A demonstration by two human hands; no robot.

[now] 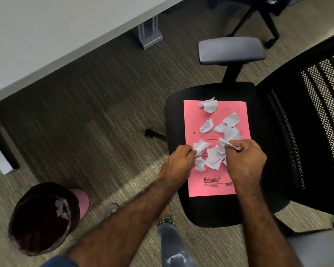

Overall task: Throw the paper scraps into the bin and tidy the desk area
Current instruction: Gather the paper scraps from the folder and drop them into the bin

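Both hands work over a pink file folder (216, 182) lying flat on the black seat of an office chair (174, 116), right of frame centre. Left hand (178, 162) pinches a white paper scrap (201, 145) between thumb and fingers at the folder's left edge. Right hand (245, 160) is closed around a crumpled scrap (223, 143), fingers curled tight, with more paper poking out at the knuckles. Between the two hands lie further crumpled scraps (215, 158) on the folder, touching each other. Higher up the folder sit three more loose wads: one near its top edge (208, 105), one mid-left (206, 126), one mid-right (228, 121). Chair armrest (230, 50) is grey, upper middle; mesh backrest (316, 116) fills the right side. Dark bin (41, 234) with a pink base stands on the carpet, lower left, well apart from the chair, with a few white scraps inside near its right rim. Grey desk top (46, 35) takes up the upper left corner.
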